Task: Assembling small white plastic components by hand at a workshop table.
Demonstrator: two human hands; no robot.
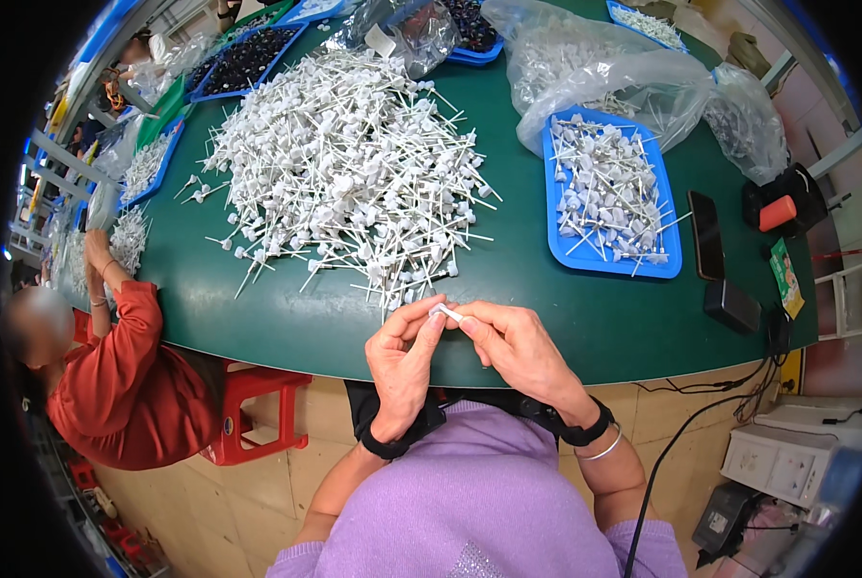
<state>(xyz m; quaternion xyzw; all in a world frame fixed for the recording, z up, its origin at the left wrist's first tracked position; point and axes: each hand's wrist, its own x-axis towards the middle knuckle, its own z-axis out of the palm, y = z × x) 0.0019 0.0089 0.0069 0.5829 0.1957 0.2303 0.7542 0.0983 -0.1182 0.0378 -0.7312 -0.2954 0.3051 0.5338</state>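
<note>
Just over the near table edge, my left hand (399,361) pinches the wide head of a small white plastic piece (452,314), a capped thin tube. My right hand (525,354) grips the same piece by its stem, fingers closed. The fingertips hide part of it. Right in front of my hands, a large heap of similar white capped tubes (344,164) spreads over the green table (287,323). To the right, a blue tray (616,267) holds more such white pieces, with some stems poking past its rim.
Clear plastic bags (633,82) lie behind the tray. At the right are a phone (705,234), a black box (731,306) and hanging cables (657,462). Far left, a blue tray (248,63) holds dark pieces. A person in a red top (113,385) works at left, beside a red stool (258,409).
</note>
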